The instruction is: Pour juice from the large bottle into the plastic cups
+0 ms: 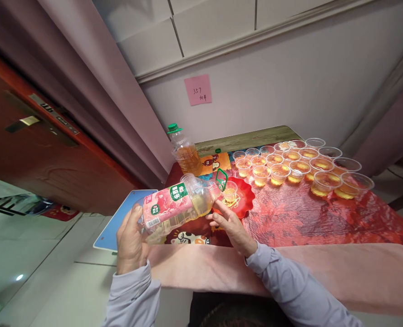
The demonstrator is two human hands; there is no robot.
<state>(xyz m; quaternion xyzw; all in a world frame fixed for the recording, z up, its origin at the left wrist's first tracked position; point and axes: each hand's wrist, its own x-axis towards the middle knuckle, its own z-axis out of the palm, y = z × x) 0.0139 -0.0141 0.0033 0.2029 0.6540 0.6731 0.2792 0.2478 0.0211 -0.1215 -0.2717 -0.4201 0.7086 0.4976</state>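
Pale wall (266, 86) behind, w/ pink note (198, 90) stuck on; mauve curtain (106, 91) & reddish-brown door (45, 136) on L. Desk (297, 227) has a glossy red cover, patterned patches toward L, wood strip (249, 140) at back, pinkish cloth (324, 272) along near edge. Blue board (121, 222) sits just off desk's L end.

Open room: red surface btwn the rows of cups (280, 172) & near edge, running to R end. Cups stand close tog. on back/R part, yellowish liquid inside. Green-capped bottle (187, 156) at back L corner, part full; loose green cap (218, 151) nr wood strip.

L grip (131, 238) closed round base end of labelled bottle (174, 204), held tilted, neck lower & toward R, at small cup (229, 193) in red dish (247, 200). Liquid lies along bottle's lower side; can't tell if any's flowing. R grip (233, 227) part open, fingers extended at bottle's shoulder/neck; contact unclear.
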